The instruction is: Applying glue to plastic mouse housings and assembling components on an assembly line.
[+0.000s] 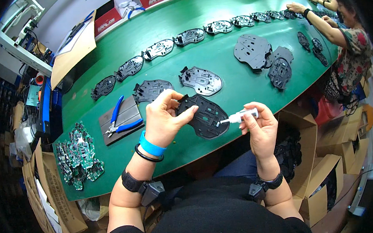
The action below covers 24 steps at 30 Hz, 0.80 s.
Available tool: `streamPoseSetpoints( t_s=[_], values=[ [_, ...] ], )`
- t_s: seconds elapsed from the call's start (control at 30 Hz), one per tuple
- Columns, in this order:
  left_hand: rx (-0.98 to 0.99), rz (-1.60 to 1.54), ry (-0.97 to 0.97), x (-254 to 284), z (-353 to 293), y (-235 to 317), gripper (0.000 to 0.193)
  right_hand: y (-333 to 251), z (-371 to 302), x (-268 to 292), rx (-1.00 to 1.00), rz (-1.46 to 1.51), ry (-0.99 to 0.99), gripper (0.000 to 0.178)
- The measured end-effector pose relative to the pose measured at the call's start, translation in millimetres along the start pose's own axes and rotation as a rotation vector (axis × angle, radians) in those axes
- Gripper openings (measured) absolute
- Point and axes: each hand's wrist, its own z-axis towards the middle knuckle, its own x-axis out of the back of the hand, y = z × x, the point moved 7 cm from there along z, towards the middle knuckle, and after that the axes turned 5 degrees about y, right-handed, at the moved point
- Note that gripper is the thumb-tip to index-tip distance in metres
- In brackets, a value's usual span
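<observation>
My left hand (pixel 164 118) pinches a black molded plastic base plate (pixel 204 119) by its left edge, thumb on top. The plate has slots and small openings and is held tilted over the near side of the table. In my right hand (pixel 261 130), a small white glue bottle (pixel 243 115) is gripped between thumb and fingers. Its thin nozzle points left, at a small light spot near the plate's right end; whether it touches cannot be made out. Just beyond the plate lie a shiny base plate (pixel 201 81) and a duller one (pixel 151 90).
Blue-handled cutters (pixel 118 117) lie on a dark block (pixel 125 108), beside piled green circuit boards (pixel 80 155). A row of similar plates (pixel 159 49) crosses the green table (pixel 185 154). More black parts (pixel 253 52) lie right. Co-workers' arms (pixel 326 26) reach in; cardboard boxes (pixel 321 184) stand below.
</observation>
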Motion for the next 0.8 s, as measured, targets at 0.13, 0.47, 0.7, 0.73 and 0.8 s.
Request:
streamPoseSetpoints(
  t_s=[0.13, 0.47, 0.7, 0.73, 0.8],
  values=[
    [0.019, -0.009, 0.009, 1.0, 0.3, -1.9, 0.025, 0.3, 0.2, -4.2, -0.007, -0.023, -0.013, 0.020],
    [0.049, 0.029, -0.006, 3.8, -1.1, -5.4, 0.027, 1.1, -1.2, -6.9, -0.010, -0.052, -0.027, 0.020],
    [0.058, 0.017, -0.006, 4.1, -1.4, -10.1, 0.028, 1.4, 1.5, -1.4, 0.007, 0.008, 0.008, 0.020],
    [0.058, 0.017, -0.006, 4.5, -1.5, -10.0, 0.028, 1.0, 1.3, -3.1, 0.003, 0.004, 0.000, 0.020],
    [0.073, -0.010, -0.008, 4.5, -1.2, -10.1, 0.028, 1.8, 0.3, -5.9, -0.005, -0.027, -0.015, 0.020]
  ],
)
